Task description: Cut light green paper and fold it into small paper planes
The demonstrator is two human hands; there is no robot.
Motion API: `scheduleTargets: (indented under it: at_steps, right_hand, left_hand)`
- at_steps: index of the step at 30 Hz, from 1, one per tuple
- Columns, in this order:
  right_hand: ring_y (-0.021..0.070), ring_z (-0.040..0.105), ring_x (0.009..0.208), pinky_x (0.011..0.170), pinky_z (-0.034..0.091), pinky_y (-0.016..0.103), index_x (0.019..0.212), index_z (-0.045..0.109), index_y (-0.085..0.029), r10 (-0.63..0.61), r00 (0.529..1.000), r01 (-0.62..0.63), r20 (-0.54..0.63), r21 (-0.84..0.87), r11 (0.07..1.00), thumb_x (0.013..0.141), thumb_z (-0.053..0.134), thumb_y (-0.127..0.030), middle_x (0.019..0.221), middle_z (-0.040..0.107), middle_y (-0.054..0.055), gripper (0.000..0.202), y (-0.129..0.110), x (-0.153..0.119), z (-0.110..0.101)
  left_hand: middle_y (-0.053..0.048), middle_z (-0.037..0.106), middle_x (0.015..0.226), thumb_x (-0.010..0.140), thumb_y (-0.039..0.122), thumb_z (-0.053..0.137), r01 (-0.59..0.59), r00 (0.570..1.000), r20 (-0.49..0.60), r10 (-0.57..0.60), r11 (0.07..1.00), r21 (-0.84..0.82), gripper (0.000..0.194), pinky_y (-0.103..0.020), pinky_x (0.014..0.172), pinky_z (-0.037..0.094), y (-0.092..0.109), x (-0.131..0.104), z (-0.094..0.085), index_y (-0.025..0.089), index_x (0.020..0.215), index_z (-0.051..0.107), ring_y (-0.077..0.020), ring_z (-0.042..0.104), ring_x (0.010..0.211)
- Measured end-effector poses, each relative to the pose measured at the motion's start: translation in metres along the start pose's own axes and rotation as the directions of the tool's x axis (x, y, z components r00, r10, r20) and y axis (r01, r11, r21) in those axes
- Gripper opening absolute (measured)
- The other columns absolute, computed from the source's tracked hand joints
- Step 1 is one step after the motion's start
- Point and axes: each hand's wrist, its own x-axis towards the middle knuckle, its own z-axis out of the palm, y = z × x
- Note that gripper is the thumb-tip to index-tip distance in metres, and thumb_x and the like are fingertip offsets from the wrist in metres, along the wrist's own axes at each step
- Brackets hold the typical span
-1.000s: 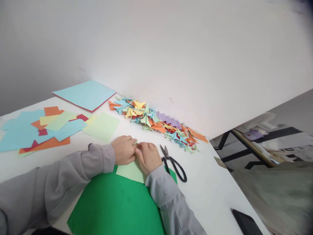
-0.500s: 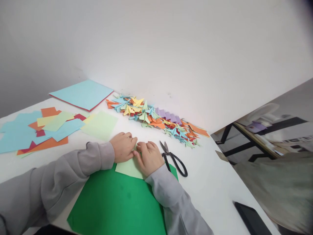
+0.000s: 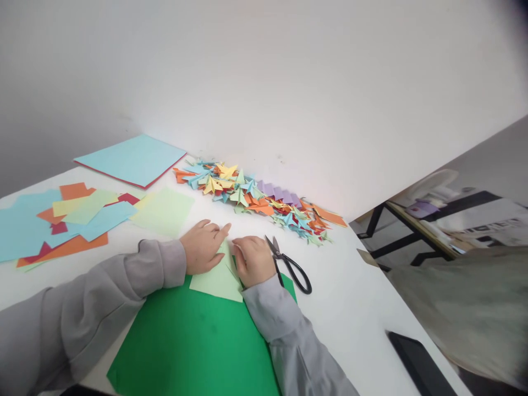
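My left hand (image 3: 203,248) lies on a light green sheet of paper (image 3: 215,283), fingers stretched and thumb apart, resting on the sheet's upper left. The paper shows a slanting crease or folded edge toward its right side. Close to that right edge is my right hand (image 3: 254,258), its fingers bent and thumb a little apart, with nothing visible between them. Under the paper is a large green sheet (image 3: 198,341). Black-handled scissors (image 3: 291,264) lie just right of my right hand, blades partly apart.
Loose coloured paper pieces (image 3: 86,212) spread at left, with a light green sheet (image 3: 169,212) beside them. A blue stack of sheets (image 3: 136,159) lies behind. Many small folded paper planes (image 3: 247,192) line the wall. A black flat device (image 3: 418,360) lies near the right edge.
My right hand has drawn slightly right, away from my left hand, leaving a gap that shows more paper. My left fingers have spread more. The whole view has shifted slightly.
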Motion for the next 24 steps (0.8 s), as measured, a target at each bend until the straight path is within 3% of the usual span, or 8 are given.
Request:
scheduleTargets:
  at_steps: [2,5,9,13,24]
  right_hand:
    - [0.0208,0.055,0.089,0.078,0.041,0.034,0.088,0.060,-0.016,0.005,1.000,-0.005,0.008,0.062,0.998,0.080,0.041,-0.016,0.089,0.066,0.009,0.020,0.002,-0.001,0.007]
    - [0.0204,0.051,0.103,0.085,0.040,0.036,0.100,0.058,-0.015,-0.012,0.999,0.008,0.038,0.098,0.995,0.082,0.039,-0.018,0.109,0.061,0.010,0.026,0.004,-0.001,0.013]
    - [0.0209,0.046,0.111,0.088,0.039,0.038,0.106,0.058,-0.017,-0.060,0.993,0.051,0.098,0.094,0.994,0.085,0.038,-0.021,0.116,0.058,0.008,0.029,0.004,-0.002,0.014]
    - [0.0244,0.045,0.112,0.088,0.037,0.042,0.105,0.060,-0.022,-0.074,0.977,0.066,0.199,0.048,0.997,0.085,0.043,-0.030,0.116,0.059,0.004,0.028,0.000,-0.002,0.010]
    - [0.0245,0.047,0.110,0.089,0.035,0.042,0.109,0.056,-0.018,-0.024,0.972,0.011,0.232,0.060,0.998,0.083,0.047,-0.029,0.116,0.059,0.007,0.030,-0.002,-0.002,0.012]
  left_hand:
    - [-0.016,0.057,0.106,0.077,0.033,0.044,0.013,0.999,-0.050,-0.013,1.000,-0.005,0.060,-0.043,0.095,0.026,0.000,0.000,-0.002,0.002,0.127,0.031,-0.0249,0.047,0.102]
    - [-0.014,0.057,0.107,0.077,0.030,0.044,0.093,0.984,-0.147,-0.097,0.995,-0.032,0.050,-0.041,0.090,0.032,-0.002,-0.001,-0.006,0.007,0.121,0.041,-0.0243,0.048,0.100]
    - [-0.012,0.058,0.103,0.079,0.029,0.041,0.245,0.943,-0.227,-0.242,0.969,-0.018,0.027,-0.041,0.080,0.038,-0.006,0.000,-0.007,0.013,0.093,0.059,-0.0255,0.049,0.096]
    - [-0.014,0.057,0.086,0.078,0.035,0.044,0.340,0.926,-0.194,-0.323,0.938,0.065,0.027,-0.041,0.072,0.039,-0.002,-0.001,-0.006,0.013,0.076,0.059,-0.0257,0.050,0.084]
    - [-0.012,0.054,0.085,0.075,0.033,0.049,0.397,0.915,-0.114,-0.388,0.915,0.071,0.020,-0.038,0.071,0.040,0.008,-0.003,-0.003,0.014,0.077,0.053,-0.0243,0.049,0.082]
